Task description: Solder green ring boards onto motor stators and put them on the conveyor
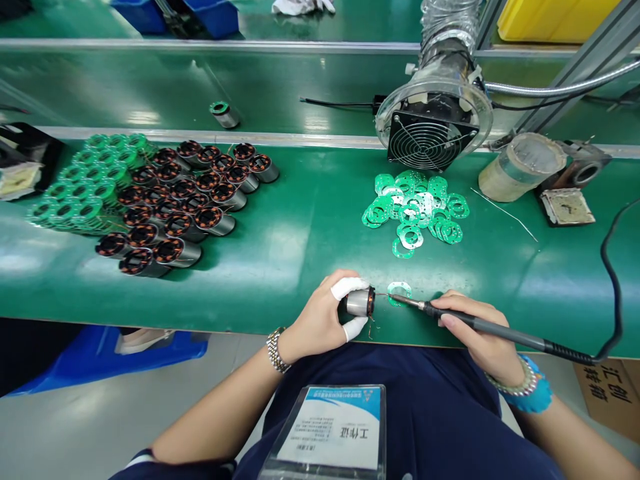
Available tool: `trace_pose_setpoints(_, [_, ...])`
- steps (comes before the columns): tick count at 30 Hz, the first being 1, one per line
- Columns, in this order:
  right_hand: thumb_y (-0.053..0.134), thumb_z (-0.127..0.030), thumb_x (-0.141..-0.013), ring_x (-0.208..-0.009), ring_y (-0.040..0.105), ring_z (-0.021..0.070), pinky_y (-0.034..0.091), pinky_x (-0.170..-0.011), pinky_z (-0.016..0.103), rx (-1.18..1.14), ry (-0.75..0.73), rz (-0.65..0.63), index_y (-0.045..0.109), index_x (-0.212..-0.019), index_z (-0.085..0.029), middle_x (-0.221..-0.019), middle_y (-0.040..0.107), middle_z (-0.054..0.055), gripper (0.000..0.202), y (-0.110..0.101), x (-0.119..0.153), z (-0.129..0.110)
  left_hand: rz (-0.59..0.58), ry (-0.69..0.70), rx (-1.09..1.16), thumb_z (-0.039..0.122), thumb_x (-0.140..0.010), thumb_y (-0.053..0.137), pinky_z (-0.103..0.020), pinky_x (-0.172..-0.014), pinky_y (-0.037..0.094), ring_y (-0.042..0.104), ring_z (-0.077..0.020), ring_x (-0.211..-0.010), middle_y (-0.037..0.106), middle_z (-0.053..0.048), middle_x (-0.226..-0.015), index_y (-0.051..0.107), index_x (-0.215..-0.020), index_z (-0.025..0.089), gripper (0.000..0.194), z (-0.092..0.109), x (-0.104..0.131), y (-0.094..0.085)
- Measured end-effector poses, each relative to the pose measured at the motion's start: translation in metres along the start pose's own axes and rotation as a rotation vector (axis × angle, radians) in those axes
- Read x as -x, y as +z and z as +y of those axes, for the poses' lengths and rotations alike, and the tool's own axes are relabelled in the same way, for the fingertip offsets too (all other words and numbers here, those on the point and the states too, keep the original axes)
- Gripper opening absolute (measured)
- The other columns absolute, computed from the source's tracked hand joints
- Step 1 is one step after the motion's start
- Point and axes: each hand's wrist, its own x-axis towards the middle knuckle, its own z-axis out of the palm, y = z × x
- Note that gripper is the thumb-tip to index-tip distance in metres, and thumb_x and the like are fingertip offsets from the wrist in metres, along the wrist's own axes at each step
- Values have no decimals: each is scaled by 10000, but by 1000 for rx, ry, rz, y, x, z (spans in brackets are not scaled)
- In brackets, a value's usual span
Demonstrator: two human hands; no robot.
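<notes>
My left hand (327, 313), with white covers on two fingertips, is closed around a motor stator (359, 302). The stator lies on its side, its copper-wound end facing right with thin wires sticking out. In my right hand (475, 327) is a soldering iron (493, 325), gripped like a pen. The iron's tip points left and reaches over a green ring-shaped circuit board (400, 287) lying flat on the bench. One wire from the stator runs toward that tip; whether they touch, I cannot tell.
Several stators (173, 252) stand in rows at left, beside several green-topped ones (65, 211). Loose ring boards (411, 212) are heaped behind my hands, under a fume fan (425, 141). A round tub (520, 167) and a soldering-iron stand (567, 205) sit at right.
</notes>
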Motion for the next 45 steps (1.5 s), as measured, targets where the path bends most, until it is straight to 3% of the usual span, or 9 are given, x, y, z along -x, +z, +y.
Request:
trace_pose_setpoints(17, [566,-172,-821,-775,605,153,482,-724,295,-7,-13,-5,665,-961,-247,-807,685,13,187,1,0,0,9,-4,-9,134,-688,627,-399,-824,456,533,-218,-951,512,-100,-1066,437,-1111,192,468,-1,1,1])
trace_pose_setpoints(28, [571,-206,-818,-744,628,164,499,-751,325,4,-24,45,673,-955,-243,-779,696,16,174,1,1,2,6,0,-19,129,-683,628,-402,-817,456,531,-216,-947,510,-95,-1065,434,-1112,200,476,-1,0,2])
trace_pose_setpoints(38, [631,-169,-774,-810,643,153,512,-697,242,118,-40,96,648,-948,-262,-865,681,6,198,1,1,-3,0,-8,-22,133,-691,626,-400,-824,457,531,-217,-959,505,-91,-1072,424,-1119,210,480,0,1,0])
trace_pose_setpoints(45, [621,-205,-789,-787,646,173,523,-683,276,143,-36,115,652,-936,-255,-865,677,29,158,1,2,-3,-1,-14,-18,133,-693,619,-403,-828,460,535,-219,-959,510,-92,-1066,429,-1118,208,472,0,0,1])
